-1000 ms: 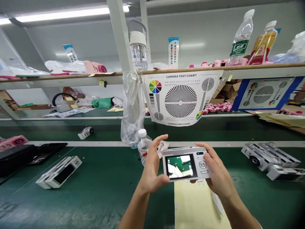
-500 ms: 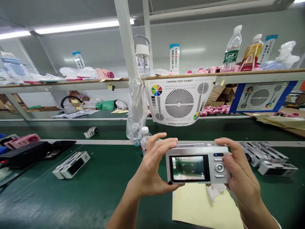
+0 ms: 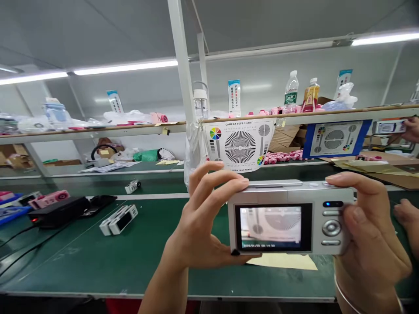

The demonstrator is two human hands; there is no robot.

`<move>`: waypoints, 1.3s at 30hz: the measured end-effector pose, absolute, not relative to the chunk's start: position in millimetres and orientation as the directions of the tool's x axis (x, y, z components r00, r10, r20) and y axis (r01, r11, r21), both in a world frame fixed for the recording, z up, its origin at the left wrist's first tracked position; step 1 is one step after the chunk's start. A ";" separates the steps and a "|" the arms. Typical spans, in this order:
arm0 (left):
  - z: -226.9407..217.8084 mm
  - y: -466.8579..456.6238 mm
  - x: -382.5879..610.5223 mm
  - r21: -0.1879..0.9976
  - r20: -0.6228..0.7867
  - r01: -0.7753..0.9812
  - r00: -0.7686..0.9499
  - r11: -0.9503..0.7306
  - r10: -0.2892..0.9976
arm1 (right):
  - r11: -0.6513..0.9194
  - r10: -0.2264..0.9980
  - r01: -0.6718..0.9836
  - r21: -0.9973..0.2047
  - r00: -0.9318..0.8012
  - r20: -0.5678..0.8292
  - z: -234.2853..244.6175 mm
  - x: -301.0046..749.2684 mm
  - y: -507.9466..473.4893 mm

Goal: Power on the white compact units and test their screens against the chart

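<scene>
Between both hands is a silver digital camera (image 3: pixel 252 195), held up over the bench with its rear screen facing me. My left hand (image 3: pixel 199 222) grips its left end, fingertips on the top edge and thumb under the bottom corner. At the right end, my right hand (image 3: pixel 369 226) wraps the body, with its index finger on the top by the button and its thumb beside the rear buttons. A blurred part of the test pattern shows on the lit screen. Beyond the camera hangs a paper camera test chart (image 3: pixel 240 147), its lower edge partly hidden by my fingers and the camera.
Two white-and-silver cameras (image 3: pixel 118 219) stand on the green bench (image 3: pixel 81 261). A black power box (image 3: pixel 59 212) with cables lies left. A blue-framed chart (image 3: pixel 335 139) hangs right. Another person's hand (image 3: pixel 412 128) holds a camera at far right. Yellow paper (image 3: pixel 288 261) lies below my camera.
The camera has come up nearer to me and looks larger. Its screen now shows the chart pattern instead of a green blur. My view has tilted up, and another person's hands have appeared at right.
</scene>
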State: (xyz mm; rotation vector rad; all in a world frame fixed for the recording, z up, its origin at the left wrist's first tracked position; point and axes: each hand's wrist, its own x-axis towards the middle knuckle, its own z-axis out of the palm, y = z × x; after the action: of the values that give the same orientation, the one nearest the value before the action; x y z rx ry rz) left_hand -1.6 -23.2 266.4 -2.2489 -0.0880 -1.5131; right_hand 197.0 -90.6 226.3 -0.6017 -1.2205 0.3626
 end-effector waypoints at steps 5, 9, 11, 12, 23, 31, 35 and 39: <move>271.6 -48.7 -4.3 -0.352 0.889 0.258 0.392 -0.900 -0.236 | 0.820 0.541 0.020 -0.572 0.301 0.785 230.2 193.0 -125.6; 273.3 -66.0 -6.4 -0.376 0.889 0.279 0.378 -0.883 -0.259 | 0.870 0.451 0.077 -0.486 0.270 0.851 234.1 195.9 -140.3; 273.9 -73.7 -8.2 -0.384 0.888 0.284 0.376 -0.879 -0.267 | 0.894 0.403 0.095 -0.438 0.261 0.877 234.9 195.9 -144.9; 274.0 -77.0 -9.3 -0.388 0.886 0.281 0.376 -0.878 -0.271 | 0.899 0.392 0.096 -0.427 0.258 0.883 235.1 195.4 -147.0; 272.5 -92.8 -14.1 -0.394 0.883 0.247 0.369 -0.885 -0.290 | 0.903 0.393 0.078 -0.423 0.248 0.885 233.8 190.9 -159.6; 272.5 -91.4 -12.8 -0.388 0.890 0.279 0.363 -0.878 -0.278 | 0.909 0.360 0.098 -0.406 0.309 0.880 234.7 190.1 -159.7; 271.5 -89.1 -13.5 -0.391 0.889 0.274 0.361 -0.879 -0.282 | 0.912 0.369 0.072 -0.403 0.282 0.886 235.7 187.3 -159.2; 269.8 -86.4 -14.9 -0.387 0.887 0.244 0.362 -0.889 -0.286 | 0.907 0.397 0.022 -0.420 0.283 0.873 236.4 183.5 -158.6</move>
State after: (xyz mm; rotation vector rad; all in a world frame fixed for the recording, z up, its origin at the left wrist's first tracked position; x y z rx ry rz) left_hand -14.9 -86.4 269.8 -2.1706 0.0362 -1.5498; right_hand 183.5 -158.6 236.4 -0.3857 -1.2674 0.2592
